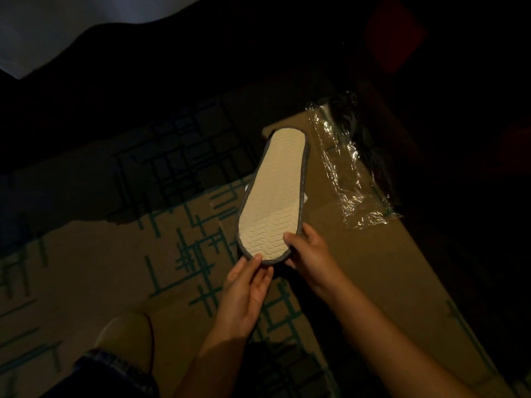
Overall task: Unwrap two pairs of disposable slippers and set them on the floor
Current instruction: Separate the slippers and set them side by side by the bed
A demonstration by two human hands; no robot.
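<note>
A flat disposable slipper (275, 191), cream textured sole up with a grey edge, is held above the carpet in the middle of the view. It may be a stacked pair; I cannot tell. My left hand (247, 291) pinches its near end from below-left. My right hand (310, 254) grips the same end from the right, thumb on the sole. A crumpled clear plastic wrapper (350, 168) lies on the floor to the slipper's right.
The floor is tan carpet (86, 268) with teal and dark line patterns. My foot in a tan slipper (129, 340) and a jeans cuff show at the lower left. Dark furniture fills the top and right; a pale surface (57, 21) sits at the top left.
</note>
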